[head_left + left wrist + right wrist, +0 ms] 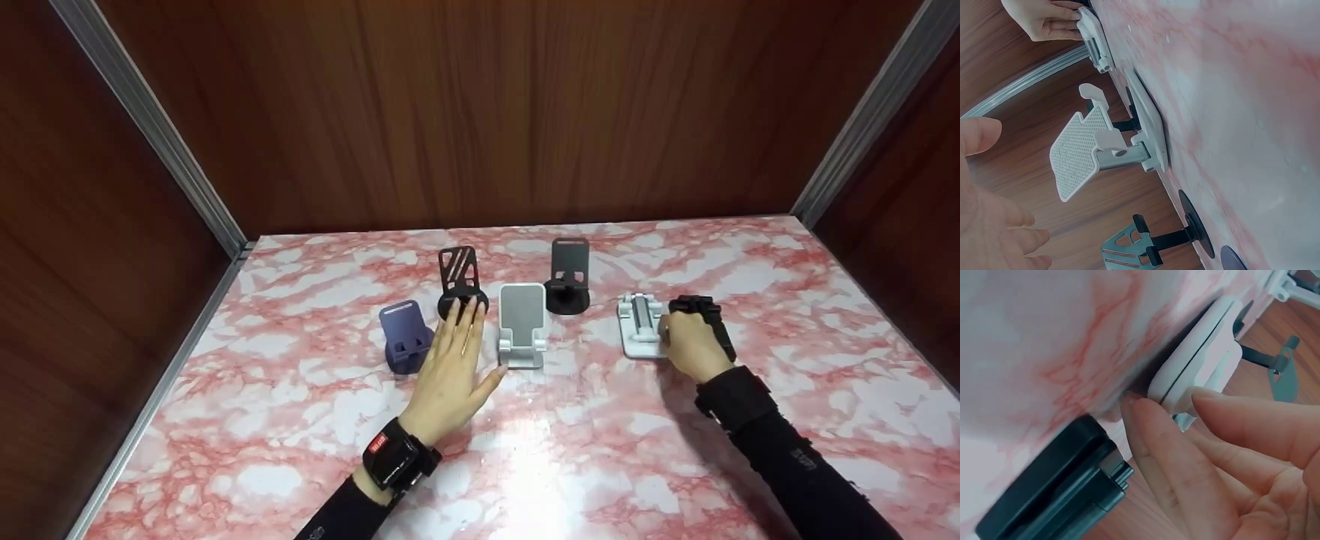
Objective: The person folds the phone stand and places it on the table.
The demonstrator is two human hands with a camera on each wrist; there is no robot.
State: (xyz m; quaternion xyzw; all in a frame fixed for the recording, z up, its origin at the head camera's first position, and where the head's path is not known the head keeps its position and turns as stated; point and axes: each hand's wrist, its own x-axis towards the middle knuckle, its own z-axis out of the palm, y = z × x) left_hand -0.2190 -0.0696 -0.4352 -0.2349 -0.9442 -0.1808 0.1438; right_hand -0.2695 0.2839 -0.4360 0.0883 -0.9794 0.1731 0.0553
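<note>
My right hand (696,346) pinches the near right edge of a white folded phone stand (636,348), which lies on the table. In the right wrist view the thumb is on its upper side and the fingertips are at its lower edge. Close by on the right is a black folded phone stand (1067,478), partly hidden by the hand in the head view. My left hand (448,382) is held out flat with straight fingers and grips nothing. It appears between a purple phone stand (405,324) and an unfolded white phone stand (522,311).
Behind the left fingertips stands a black slotted phone stand (462,287) on a round base. A dark grey phone stand (570,257) stands to its right. The marbled red and white table (300,420) is bounded by a brown wood-look back wall (525,112) and side walls.
</note>
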